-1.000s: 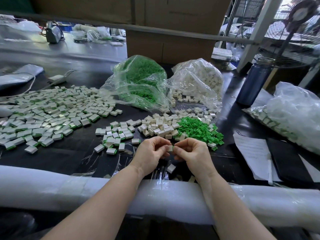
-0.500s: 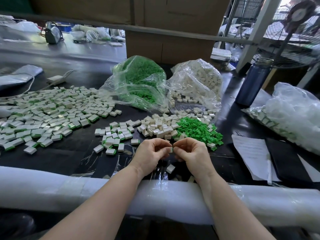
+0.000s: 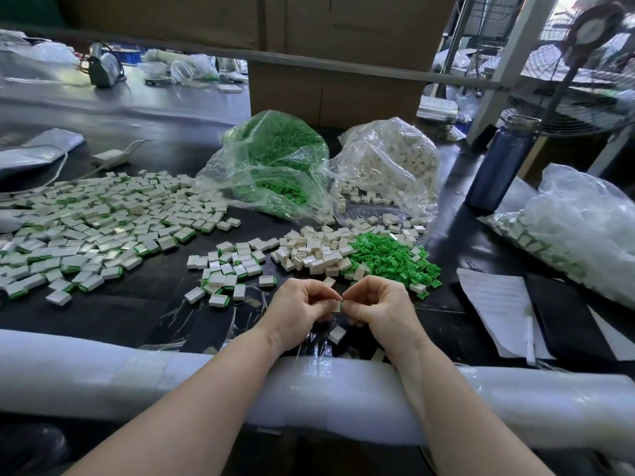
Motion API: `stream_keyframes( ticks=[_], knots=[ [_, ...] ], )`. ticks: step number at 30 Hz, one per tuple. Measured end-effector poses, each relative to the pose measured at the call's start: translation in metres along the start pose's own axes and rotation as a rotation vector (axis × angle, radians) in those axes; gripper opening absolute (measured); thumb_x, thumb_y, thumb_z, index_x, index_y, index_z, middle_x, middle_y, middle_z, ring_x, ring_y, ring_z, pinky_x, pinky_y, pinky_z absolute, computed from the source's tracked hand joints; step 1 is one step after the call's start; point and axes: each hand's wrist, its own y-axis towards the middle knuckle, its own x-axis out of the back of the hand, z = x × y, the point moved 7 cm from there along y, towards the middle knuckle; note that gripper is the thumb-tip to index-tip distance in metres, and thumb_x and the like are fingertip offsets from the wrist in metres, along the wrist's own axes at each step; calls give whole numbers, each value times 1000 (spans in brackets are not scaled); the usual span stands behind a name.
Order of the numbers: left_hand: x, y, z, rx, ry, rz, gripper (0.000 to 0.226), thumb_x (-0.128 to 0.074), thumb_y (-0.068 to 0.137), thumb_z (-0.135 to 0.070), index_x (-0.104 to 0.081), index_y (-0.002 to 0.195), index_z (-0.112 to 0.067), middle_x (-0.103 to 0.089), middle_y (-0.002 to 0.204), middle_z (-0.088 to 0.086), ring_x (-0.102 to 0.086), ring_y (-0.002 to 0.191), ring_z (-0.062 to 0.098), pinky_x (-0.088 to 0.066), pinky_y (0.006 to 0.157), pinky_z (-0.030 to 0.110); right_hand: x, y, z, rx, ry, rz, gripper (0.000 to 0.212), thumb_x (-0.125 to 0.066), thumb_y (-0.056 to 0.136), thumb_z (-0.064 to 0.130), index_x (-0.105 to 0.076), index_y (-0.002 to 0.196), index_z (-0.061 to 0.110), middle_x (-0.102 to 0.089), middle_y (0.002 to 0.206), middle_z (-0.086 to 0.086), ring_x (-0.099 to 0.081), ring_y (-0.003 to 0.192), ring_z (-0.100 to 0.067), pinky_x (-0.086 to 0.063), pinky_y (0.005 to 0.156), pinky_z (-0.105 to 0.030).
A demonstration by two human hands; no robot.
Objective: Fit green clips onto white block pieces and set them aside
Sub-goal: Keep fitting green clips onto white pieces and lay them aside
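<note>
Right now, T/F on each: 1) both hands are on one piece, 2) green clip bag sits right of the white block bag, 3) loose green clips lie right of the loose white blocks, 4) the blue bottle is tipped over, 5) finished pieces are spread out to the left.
1) True: the left hand and right hand pinch one small white block with a green clip between them.
2) False: the green clip bag sits left of the white block bag.
3) True: the loose green clips lie right of the loose white blocks.
4) False: the blue bottle stands upright.
5) True: the finished pieces are spread out at left.
</note>
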Motion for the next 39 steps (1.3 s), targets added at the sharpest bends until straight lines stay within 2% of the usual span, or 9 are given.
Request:
stream_keyframes(
  ticks=[4, 8, 12, 17, 21, 26, 30, 37, 39],
  knots=[
    [0, 0, 1, -8, 73, 8, 19, -64, 83, 1, -67, 76, -16, -63, 70, -1, -59, 65, 9, -52, 76, 26, 0, 0, 0, 4, -49, 15, 21, -69, 73, -11, -63, 68, 9, -62, 61, -8, -55, 48, -8, -48, 50, -18],
    [1, 1, 1, -43, 79, -10, 16, -63, 85, -2, -68, 80, -17, -64, 69, -4, -58, 62, 4, -52, 71, 21, 0, 2, 0, 8, 15, -19, 20, -66, 75, -13, -62, 70, 6, -60, 58, -5, -53, 44, -5, -43, 46, -14],
    [3, 3, 1, -75, 75, -84, 15, -61, 87, -7, -65, 89, -21, -65, 81, 8, -59, 66, 13, -55, 73, 33, 3, 4, -1, 10, 59, -75, 17, -65, 79, -10, -63, 72, 6, -62, 56, 0, -55, 45, -3, -44, 46, -14],
    [4, 4, 5, -108, 137, -89, 26, -67, 82, -7, -61, 85, -32, -59, 74, -7, -55, 64, 6, -51, 66, 21, 5, 5, -3, 7, 74, -101, 17, -65, 80, -6, -64, 71, 9, -62, 54, 1, -56, 46, -5, -45, 46, -15],
    [4, 6, 8, -72, 65, -90, 11, -60, 89, -17, -63, 85, -26, -67, 79, 3, -64, 71, 15, -56, 76, 34, 6, 3, -4, 0, 133, -101, 13, -64, 84, 2, -67, 74, 10, -67, 60, -2, -59, 51, -9, -48, 47, -18],
    [5, 6, 10, -33, 102, -86, 15, -54, 93, -20, -67, 87, -16, -68, 74, 3, -62, 68, 15, -52, 72, 32, 2, 3, -2, 13, 34, -78, 14, -63, 85, 1, -65, 73, 8, -64, 61, -7, -58, 49, -6, -46, 48, -15],
    [3, 5, 10, -13, 180, -46, 17, -53, 94, -21, -67, 86, -14, -62, 67, -4, -53, 61, 9, -47, 68, 30, 1, 3, -3, -7, -29, -54, 17, -61, 86, 1, -64, 71, 8, -60, 56, -1, -53, 46, -4, -45, 48, -15],
    [0, 4, 5, -31, 294, -2, 20, -54, 93, -20, -66, 85, -5, -61, 70, 10, -48, 66, 17, -45, 71, 39, -2, 3, -5, -17, -97, 7, 23, -59, 85, -1, -62, 66, 11, -59, 47, 4, -50, 44, -2, -40, 46, -13],
    [0, 3, 5, -36, 282, 9, 20, -54, 93, -20, -66, 86, -6, -61, 70, 9, -49, 66, 18, -45, 72, 39, -2, 3, -5, -14, -87, 10, 22, -60, 84, -1, -62, 66, 11, -58, 48, 5, -50, 45, -3, -40, 46, -13]
  ],
)
